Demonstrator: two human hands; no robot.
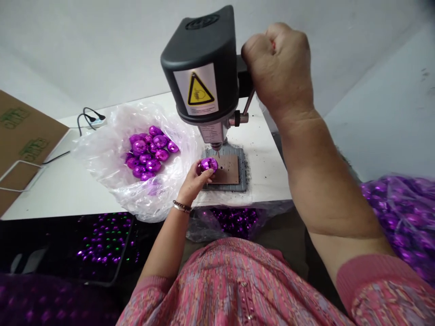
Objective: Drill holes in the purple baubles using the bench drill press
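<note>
A shiny purple mirror-ball ornament (209,164) is pinched between the thumb and fingers of my left hand (193,184), low over the brown plate (230,171) on the drill press base. Just to the upper right of the ball, the thin drill bit (219,153) points down. The dark grey drill press (200,54) carries a yellow warning label. My right hand (280,68) is closed in a fist at the top of its feed lever (249,102); the grip itself is hidden inside the fist.
Left of the press, a clear plastic bag (102,158) lies spread open with several purple balls (146,151) in it. Farther left are a cardboard box (30,136) and a power strip (98,122). Dark shavings litter the white table (265,181). Bagged purple balls (404,213) stand at right.
</note>
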